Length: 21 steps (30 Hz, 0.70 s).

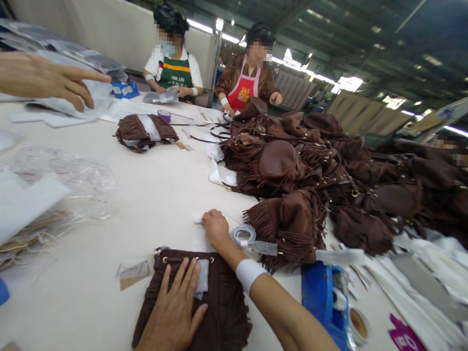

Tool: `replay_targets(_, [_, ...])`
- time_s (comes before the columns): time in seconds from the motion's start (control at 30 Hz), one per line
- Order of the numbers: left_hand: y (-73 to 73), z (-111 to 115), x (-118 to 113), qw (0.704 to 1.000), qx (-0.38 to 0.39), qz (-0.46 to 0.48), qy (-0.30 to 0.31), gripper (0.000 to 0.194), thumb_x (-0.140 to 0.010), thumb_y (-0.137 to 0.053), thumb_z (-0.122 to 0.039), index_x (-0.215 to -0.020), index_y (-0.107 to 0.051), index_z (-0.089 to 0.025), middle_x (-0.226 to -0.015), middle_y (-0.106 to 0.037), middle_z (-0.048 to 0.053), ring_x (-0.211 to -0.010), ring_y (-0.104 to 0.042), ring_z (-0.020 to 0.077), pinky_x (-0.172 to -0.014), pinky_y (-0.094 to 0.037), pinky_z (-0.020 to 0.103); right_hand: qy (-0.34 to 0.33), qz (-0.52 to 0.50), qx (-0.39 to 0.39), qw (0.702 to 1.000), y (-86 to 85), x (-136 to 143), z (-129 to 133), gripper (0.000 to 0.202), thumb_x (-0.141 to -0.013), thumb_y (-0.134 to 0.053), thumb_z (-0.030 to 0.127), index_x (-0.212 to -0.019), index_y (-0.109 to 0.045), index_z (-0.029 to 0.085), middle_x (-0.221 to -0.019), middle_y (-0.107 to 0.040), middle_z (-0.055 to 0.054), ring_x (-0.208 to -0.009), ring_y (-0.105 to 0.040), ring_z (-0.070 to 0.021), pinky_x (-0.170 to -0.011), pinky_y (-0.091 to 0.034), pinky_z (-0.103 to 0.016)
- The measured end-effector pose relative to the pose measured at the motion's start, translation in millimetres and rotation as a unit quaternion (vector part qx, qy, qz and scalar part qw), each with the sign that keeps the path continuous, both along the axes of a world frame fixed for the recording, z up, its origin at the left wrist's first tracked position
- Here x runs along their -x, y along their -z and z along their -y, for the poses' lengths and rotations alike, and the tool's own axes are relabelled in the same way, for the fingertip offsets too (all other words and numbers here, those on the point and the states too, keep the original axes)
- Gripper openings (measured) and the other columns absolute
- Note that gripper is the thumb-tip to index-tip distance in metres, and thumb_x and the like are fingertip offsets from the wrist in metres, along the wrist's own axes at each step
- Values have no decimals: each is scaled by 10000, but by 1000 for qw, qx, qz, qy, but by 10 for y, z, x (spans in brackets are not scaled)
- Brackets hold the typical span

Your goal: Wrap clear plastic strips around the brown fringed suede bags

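Touching fringed brown bag (224,303), left hand (177,305) flat, bag's contents hidden

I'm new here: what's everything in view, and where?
table: one, white, centre
bag pile: one, brown, right
near bag: one, brown, bottom centre
banded bag: one, brown, left of pile
coiled strip: one, pale, centre
tape dispenser: one, blue, lower right
purple roll: one, purple, upper left
plastic sheets: several, clear, left
magenta tag: one, magenta, lower right
co-workers: at least two, green and red aprons, far side
co-worker's hand: one, bare, upper left
left hand: one, bare, flat on near bag
right hand: one, white wristband, centre
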<state>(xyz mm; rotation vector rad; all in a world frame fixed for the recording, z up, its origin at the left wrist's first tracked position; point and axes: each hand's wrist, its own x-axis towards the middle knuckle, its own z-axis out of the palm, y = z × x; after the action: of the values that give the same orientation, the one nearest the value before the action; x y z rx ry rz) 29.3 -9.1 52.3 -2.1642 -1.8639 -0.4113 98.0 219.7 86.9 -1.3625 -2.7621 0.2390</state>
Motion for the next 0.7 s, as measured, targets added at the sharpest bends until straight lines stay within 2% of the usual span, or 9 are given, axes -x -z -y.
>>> replay_targets(0.13, [-13,-52,-16,1000,12,7,-13,752,-944,-466,-461,-1547,-232,-77,-1606,-278,152,-1506,-181,350,-1225,-115,624,20,-18,-1,1000,-65,36,-84,220,-984,-548,301,-1141,-613,160,-1136,-622,-66,-1044,-601,-205,-899,-510,-401])
replay_targets(0.3, [-85,-199,-19,998,54,30,-34,708,-958,-437,-424,-1549,-233,-92,-1606,-288,137,-1516,-153,324,-1233,-120,623,37,-26,7,999,-182,54,-226,220,-995,-537,313,-1112,-623,148,-1075,-653,-55,-935,-641,-169,-846,-528,-355])
replay_targets(0.43, [-169,-274,17,996,79,44,-19,717,-968,-406,-470,-1536,-252,-61,-1606,-282,150,-1521,-127,321,-1232,-85,620,36,-26,12,999,-227,80,-291,310,-1049,-394,278,-1125,-633,96,-1109,-651,-67,-1001,-639,-166,-887,-474,-304])
replay_targets(0.53, [-219,-299,37,993,100,55,-15,723,-971,-393,-494,-1532,-266,-56,-1614,-257,155,-1524,-108,320,-1232,-67,609,27,-33,6,999,-281,98,-309,288,-1026,-463,324,-1154,-621,120,-1151,-633,-74,-1016,-634,-171,-914,-503,-369])
replay_targets(0.57, [-230,-304,39,993,104,59,-14,724,-971,-393,-499,-1533,-267,-61,-1614,-258,154,-1525,-108,318,-1233,-67,603,24,-39,2,999,-325,95,-297,294,-1033,-447,320,-1169,-610,117,-1166,-621,-76,-1026,-628,-159,-932,-495,-372])
replay_targets(0.63, [-244,-310,42,992,106,64,-14,731,-969,-398,-504,-1540,-253,-72,-1611,-271,154,-1525,-114,312,-1234,-69,595,17,-54,-9,998,-460,58,-204,359,-1067,-302,256,-1201,-583,77,-1187,-602,-83,-1093,-607,-161,-958,-444,-344])
replay_targets(0.7, [-243,-310,45,992,106,63,-12,737,-968,-404,-499,-1548,-229,-78,-1608,-280,158,-1524,-125,312,-1232,-65,592,1,-76,-22,997,-626,-48,38,378,-1069,-246,220,-1246,-546,73,-1225,-590,-105,-1180,-568,-213,-971,-413,-353])
